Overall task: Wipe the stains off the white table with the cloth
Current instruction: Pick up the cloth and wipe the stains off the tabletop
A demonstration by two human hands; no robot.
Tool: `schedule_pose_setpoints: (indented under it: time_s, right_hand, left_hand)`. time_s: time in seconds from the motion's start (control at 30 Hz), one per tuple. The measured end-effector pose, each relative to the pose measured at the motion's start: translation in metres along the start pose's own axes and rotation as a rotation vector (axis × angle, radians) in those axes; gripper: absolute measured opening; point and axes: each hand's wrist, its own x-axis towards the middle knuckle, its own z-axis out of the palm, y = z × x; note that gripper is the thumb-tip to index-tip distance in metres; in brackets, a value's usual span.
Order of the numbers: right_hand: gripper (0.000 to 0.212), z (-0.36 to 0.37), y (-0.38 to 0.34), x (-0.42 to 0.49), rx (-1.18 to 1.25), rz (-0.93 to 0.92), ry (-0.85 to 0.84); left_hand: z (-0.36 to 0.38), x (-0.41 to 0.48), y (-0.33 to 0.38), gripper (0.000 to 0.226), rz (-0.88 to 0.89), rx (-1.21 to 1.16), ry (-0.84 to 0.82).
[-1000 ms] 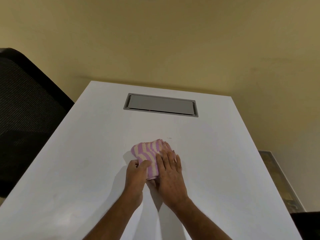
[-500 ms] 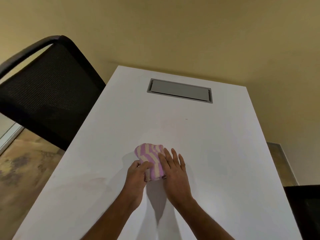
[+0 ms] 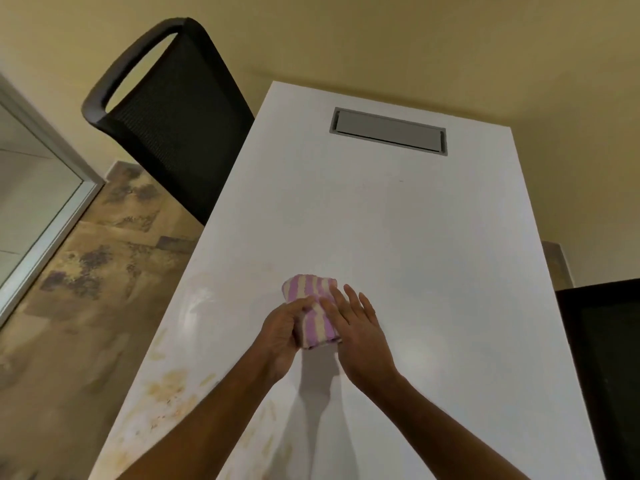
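1. Cloth [image 3: 313,311]: folded wad, pink and cream stripes, lying on the white table [image 3: 398,220] between both hands, roughly mid-width of the top.
2. Likely soft, light and limp; bunches and unfolds easily, so probably needs downward pressure plus a side grip to stay wadded while rubbing. No risk of breakage; may slide freely on the smooth tabletop.
3. Best hold, by judgement: near end and left flank pinched, flat palm on top of the right part.
4. Long axis runs from the near end by the wrists toward the far end beyond the fingertips, tilted slightly leftward at the far end. Stripes run along that same axis.
5. Left hand [image 3: 280,332]: fingers curled, thumb and fingers pinching the cloth's left edge, knuckles just left of the wad.
6. Right hand [image 3: 360,332]: fingers extended, slightly spread, lying flat; index and thumb side pressing on the cloth's right edge, remaining fingers resting on bare table just to the right.
7. Stains [image 3: 169,393]: yellowish-brown smears and specks well to the left of the left hand's knuckles and nearer the body, along the table's left edge. Cloth not touching them.
8. Grey hatch [image 3: 388,131] set into the tabletop far beyond the fingertips.
9. Black chair [image 3: 173,112] off the table's left edge, far past the left hand.
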Motion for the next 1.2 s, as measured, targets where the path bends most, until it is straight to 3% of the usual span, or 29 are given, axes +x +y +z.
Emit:
schedule_pose_setpoints:
  time_s: [0.23,0.57,0.73,0.87,0.97,1.2]
  right_hand:
    - [0.055,-0.009,-0.051,-0.065,0.033,0.092,-0.003]
    - [0.067,-0.022,-0.060,-0.148,0.001,0.046,-0.120]
    - [0.064,-0.015,-0.049,-0.198,-0.024,-0.053,-0.141]
    - [0.053,0.002,-0.045,-0.239,0.013,-0.039,-0.345]
    - [0.053,0.015,-0.046,-0.266,-0.002,-0.073,-0.245]
    - [0.049,0.037,-0.058,-0.300,0.003,-0.065,-0.305]
  left_hand:
    - [-0.043,-0.051,-0.033,0.045,-0.025,0.112,-0.135]
    - [-0.064,-0.106,-0.099,0.047,-0.084,0.250,-0.195]
    - [-0.063,-0.130,-0.149,0.044,-0.088,0.287,-0.119]
    - [-0.066,-0.150,-0.197,0.035,-0.091,0.239,0.028]
    - [-0.072,-0.165,-0.228,0.038,-0.067,0.260,0.098]
    - [-0.090,-0.189,-0.270,0.039,0.028,0.295,0.220]
